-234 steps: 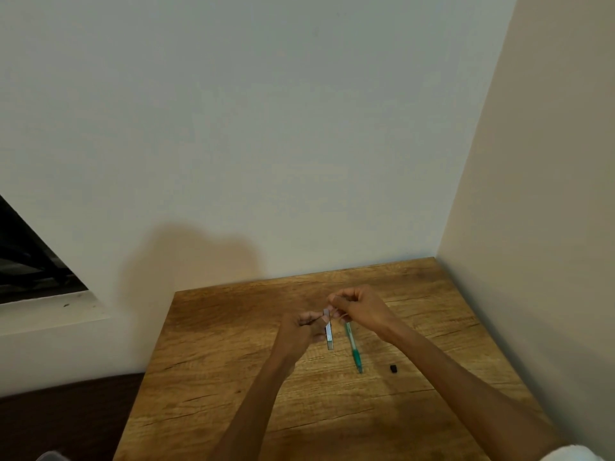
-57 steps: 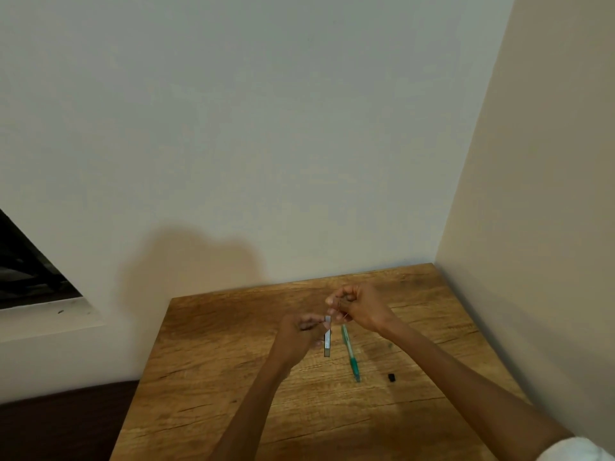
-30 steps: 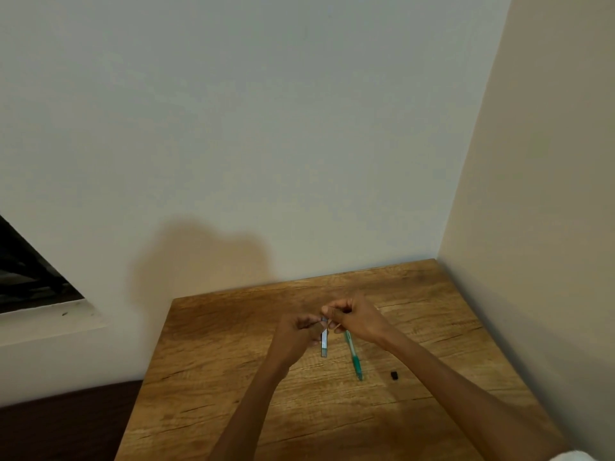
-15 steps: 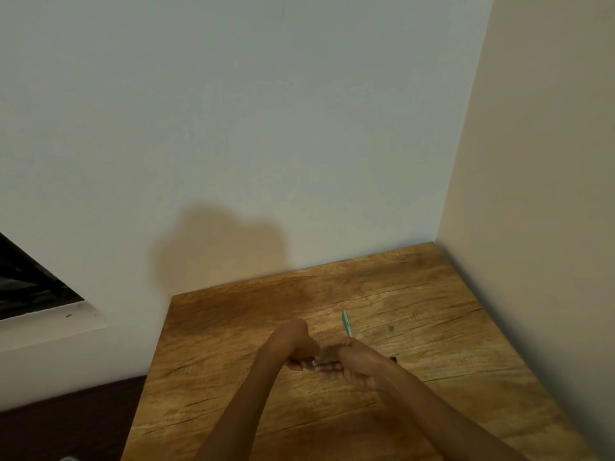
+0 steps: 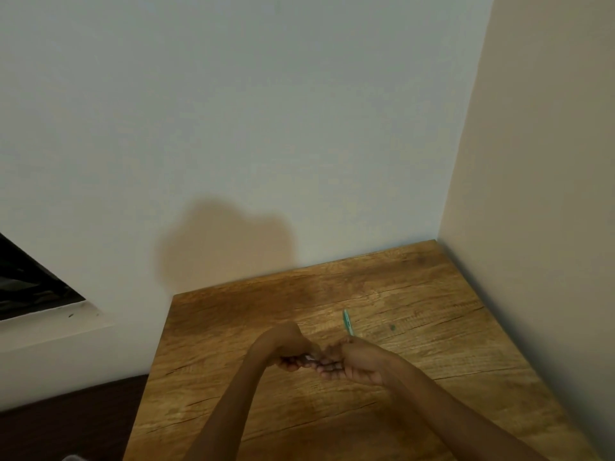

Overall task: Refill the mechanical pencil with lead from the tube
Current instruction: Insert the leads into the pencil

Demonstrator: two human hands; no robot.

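Note:
My two hands meet low over the middle of the wooden table (image 5: 432, 294). My left hand (image 5: 288, 346) is bent down at the wrist, and its fingers pinch the small pale lead tube (image 5: 308, 357), of which only a short end shows. Fingertip to fingertip with it is my right hand (image 5: 352, 362), fingers curled. The green mechanical pencil (image 5: 347, 322) sticks out past that hand, pointing away from me, and its lower part is hidden in the grip. No lead is visible.
White walls close the table's far edge and right side. A small dark spot (image 5: 392, 327) marks the wood right of the pencil. At the left, beyond the table's edge, are a dark floor and a dark window opening (image 5: 30, 287).
Over the last second both hands dropped toward me and turned over. The pencil, which hung down from my right hand, now points away. The small black piece on the table is out of sight.

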